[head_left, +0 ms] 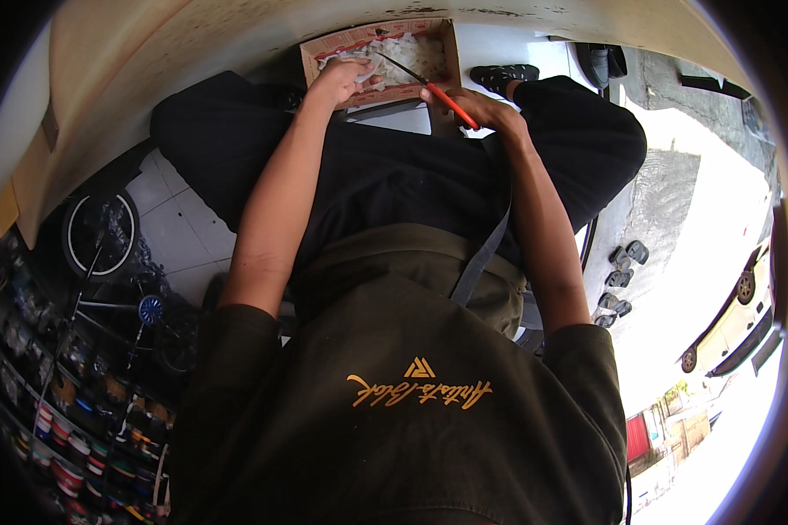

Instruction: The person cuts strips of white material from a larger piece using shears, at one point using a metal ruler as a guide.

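My left hand [350, 79] is over the left part of a shallow cardboard box [453, 57]. Its fingers are bent around a small white piece [365, 77], partly hidden by them. On the right, my right hand [473, 107] grips what look like scissors, with orange-red handles [457, 103] and a slim dark blade [400, 66]. Their tip points up and left, over the box, a little apart from the left fingers. Many small whitish scraps [420, 54] lie inside the box. How the right fingers sit in the handles is partly hidden.
My legs in dark trousers [394, 166] are spread, with the box beyond them. A dark strap [483, 254] hangs at my right. Dark shoes [600, 63] stand at the far right, several sandals [620, 278] nearer. On the left are a bicycle wheel [101, 234] and crowded containers [66, 472].
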`<move>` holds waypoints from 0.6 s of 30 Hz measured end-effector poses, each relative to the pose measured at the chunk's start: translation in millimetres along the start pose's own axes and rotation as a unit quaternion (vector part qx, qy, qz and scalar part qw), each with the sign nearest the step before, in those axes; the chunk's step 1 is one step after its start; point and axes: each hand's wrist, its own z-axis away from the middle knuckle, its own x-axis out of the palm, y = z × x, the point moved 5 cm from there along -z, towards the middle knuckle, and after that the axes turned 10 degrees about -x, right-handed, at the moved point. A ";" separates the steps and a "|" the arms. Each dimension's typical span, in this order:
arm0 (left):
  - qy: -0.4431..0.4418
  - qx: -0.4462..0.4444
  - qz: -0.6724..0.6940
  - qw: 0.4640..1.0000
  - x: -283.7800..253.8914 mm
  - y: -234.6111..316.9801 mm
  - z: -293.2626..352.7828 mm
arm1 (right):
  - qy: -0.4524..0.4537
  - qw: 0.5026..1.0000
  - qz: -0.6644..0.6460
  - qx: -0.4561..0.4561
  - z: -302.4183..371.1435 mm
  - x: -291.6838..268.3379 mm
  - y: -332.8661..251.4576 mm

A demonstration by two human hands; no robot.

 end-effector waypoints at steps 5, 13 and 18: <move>-0.022 0.007 0.027 0.999 0.2 1.7 -2.1 | -0.049 0.997 0.063 0.005 -2.5 2.3 -1.1; -0.057 -0.009 0.028 0.998 -1.6 -0.7 -8.7 | -0.048 0.993 0.055 -0.088 -8.3 -6.1 -3.9; -0.065 0.025 0.042 0.997 -4.3 -0.5 -15.0 | 0.001 0.999 0.021 0.036 1.8 -4.5 1.7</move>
